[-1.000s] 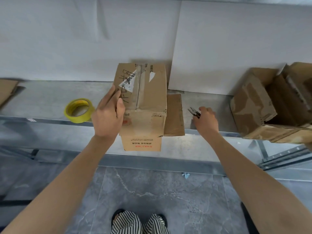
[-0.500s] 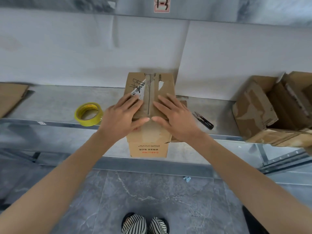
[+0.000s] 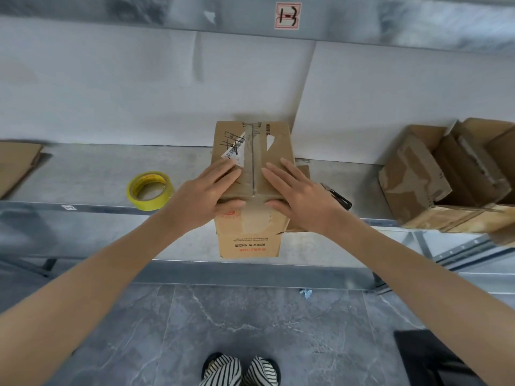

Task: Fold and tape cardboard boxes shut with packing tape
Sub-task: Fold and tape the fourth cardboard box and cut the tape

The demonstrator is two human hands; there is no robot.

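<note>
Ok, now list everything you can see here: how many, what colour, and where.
closed cardboard box: one, brown, middle of the shelf, tape along its top seam
tape roll: one, yellow, on the shelf left of the box
snips: one, black, on the shelf right of the box
open cardboard boxes: a cluster, count unclear, brown, right end of the shelf
flat cardboard: one piece, brown, far left
shelf: one, grey metal
white panels: at least two, behind the shelf
sign: one, red on white, top centre
striped shoes: two, black and white, on the grey floor
left hand: flat on the box top, left of the seam
right hand: flat on the box top, right of the seam
</note>
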